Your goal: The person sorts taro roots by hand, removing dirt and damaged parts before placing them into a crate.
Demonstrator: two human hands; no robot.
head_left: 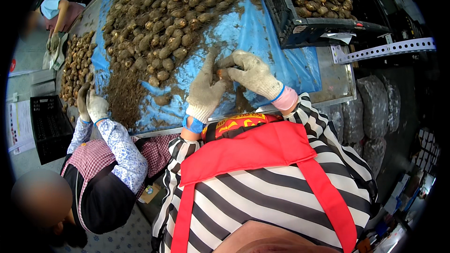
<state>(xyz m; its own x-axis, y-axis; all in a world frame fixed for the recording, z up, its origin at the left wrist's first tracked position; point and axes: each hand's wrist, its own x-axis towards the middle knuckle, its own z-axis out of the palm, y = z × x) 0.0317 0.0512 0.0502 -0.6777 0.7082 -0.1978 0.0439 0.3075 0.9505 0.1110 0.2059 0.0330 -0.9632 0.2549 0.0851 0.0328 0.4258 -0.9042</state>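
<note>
My hands wear dirty whitish knit gloves and meet over the blue plastic sheet [248,21] near the table's edge. My right hand [253,72] is closed, its soiled fingers curled around what looks like a small brown taro, mostly hidden, with a reddish spot showing. Beside it, my left hand [206,91] has its fingers stretched away from me and its thumb apart, near the right fingertips. Just beyond lies a big heap of hairy brown taros [164,23]. One stray taro [162,99] rests in loose soil left of my left hand.
A black crate [293,26] of taros stands at the far right, by a perforated metal bar [389,49]. To my left, a co-worker's gloved hands [93,105] are at a smaller taro pile [77,61], near a black crate [44,126]. Another person [61,14] works farther off. Filled bags [370,105] stand right.
</note>
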